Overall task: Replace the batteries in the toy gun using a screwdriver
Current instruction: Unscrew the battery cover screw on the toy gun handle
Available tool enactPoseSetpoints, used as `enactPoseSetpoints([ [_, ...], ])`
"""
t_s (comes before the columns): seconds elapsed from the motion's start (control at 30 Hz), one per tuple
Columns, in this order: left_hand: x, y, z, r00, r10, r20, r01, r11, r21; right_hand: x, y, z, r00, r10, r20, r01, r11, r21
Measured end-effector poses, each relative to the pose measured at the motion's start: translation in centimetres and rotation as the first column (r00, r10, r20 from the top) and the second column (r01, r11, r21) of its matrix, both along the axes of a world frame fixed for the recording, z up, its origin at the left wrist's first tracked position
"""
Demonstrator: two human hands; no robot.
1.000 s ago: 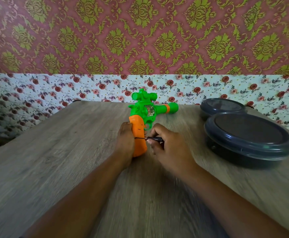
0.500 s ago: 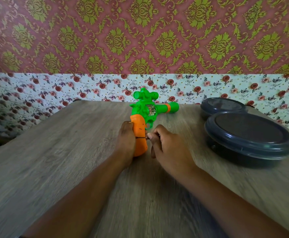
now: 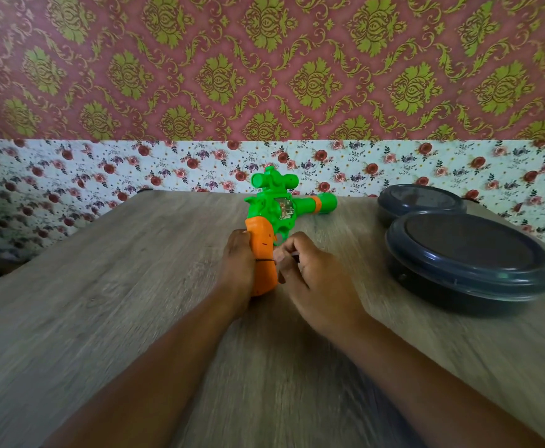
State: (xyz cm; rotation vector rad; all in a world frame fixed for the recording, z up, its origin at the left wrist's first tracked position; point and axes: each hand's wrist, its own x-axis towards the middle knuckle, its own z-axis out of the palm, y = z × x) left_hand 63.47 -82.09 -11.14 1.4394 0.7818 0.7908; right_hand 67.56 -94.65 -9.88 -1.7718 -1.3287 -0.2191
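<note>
The toy gun (image 3: 277,218), green with an orange grip, lies mid-table (image 3: 135,286). My left hand (image 3: 238,263) steadies the grip; my right hand (image 3: 310,273) pinches the screwdriver (image 3: 264,260) against it. Right of the gun sit dark lidded containers (image 3: 468,263); behind it, patterned wallpaper (image 3: 264,76).

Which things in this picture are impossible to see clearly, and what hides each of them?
- Head view: the screw in the orange grip is too small to see; the left hand covers that side.
- Head view: the screwdriver handle is hidden inside the right hand; only the thin shaft shows.
- Head view: the contents of the two dark containers are hidden by their lids.
- No batteries are visible.
</note>
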Motion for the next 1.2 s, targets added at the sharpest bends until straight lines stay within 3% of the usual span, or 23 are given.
enactPoseSetpoints([
  [0.13, 0.1, -0.2, 0.2, 1.0, -0.012, 0.021, 0.014, 0.998, -0.067, 0.5, -0.1, 0.1, 0.994, -0.085, 0.066, 0.088, 0.995, -0.044],
  [0.47, 0.0, 0.0, 0.1, 1.0, -0.006, 0.008, 0.006, 1.0, -0.009, 0.5, -0.3, 0.7, 0.996, 0.066, -0.052, -0.063, 0.996, 0.069],
  [0.6, -0.1, 0.1, 0.0, 1.0, -0.001, 0.003, 0.001, 1.0, 0.014, 0.5, -0.2, 0.4, 0.998, 0.063, 0.003, -0.063, 0.998, 0.027],
  [0.8, 0.0, 0.1, 0.0, 0.999, -0.031, 0.035, 0.031, 0.999, -0.018, 0.9, -0.2, 0.1, 0.973, -0.05, 0.225, 0.067, 0.995, -0.069],
  [0.87, 0.0, 0.2, -0.2, 0.999, -0.032, 0.032, 0.032, 0.999, -0.01, 0.8, -0.2, 0.2, 0.983, -0.015, 0.183, 0.028, 0.997, -0.066],
  [1.07, 0.1, 0.2, -0.2, 0.999, -0.036, 0.014, 0.036, 0.999, -0.031, 1.3, -0.5, 0.4, 0.981, 0.078, -0.177, -0.076, 0.997, 0.017],
  [1.2, 0.0, -0.1, 0.1, 0.999, -0.044, 0.031, 0.045, 0.998, -0.036, 1.1, -0.4, 0.4, 0.964, 0.112, -0.241, -0.103, 0.993, 0.049],
])
